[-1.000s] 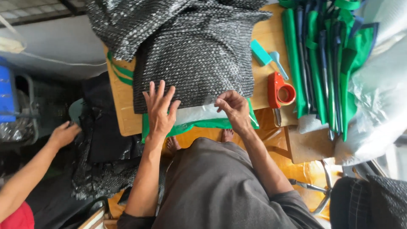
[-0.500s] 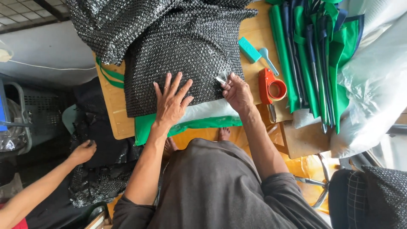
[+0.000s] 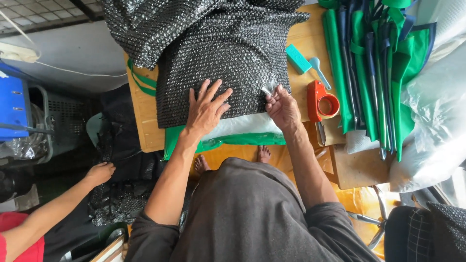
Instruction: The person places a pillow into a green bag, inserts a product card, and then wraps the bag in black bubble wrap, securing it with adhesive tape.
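A sheet of black bubble wrap (image 3: 218,43) lies folded over a green item in clear plastic (image 3: 233,133) on a wooden table (image 3: 145,121). My left hand (image 3: 208,107) presses flat on the wrap's near edge with fingers spread. My right hand (image 3: 282,107) sits at the wrap's right corner and pinches a short strip of clear tape (image 3: 268,90) between thumb and fingers.
A red tape dispenser (image 3: 324,104), a teal block (image 3: 298,58) and a pale blue scoop (image 3: 318,70) lie to the right. Beyond them is a stack of green and blue bags (image 3: 376,73). Another person's hand (image 3: 99,173) reaches toward black wrap on the floor at lower left.
My left hand slid from raised fingers to flat on the wrap. My right hand shifted right along the edge and now holds tape at the corner. The other person's hand moved toward the floor wrap.
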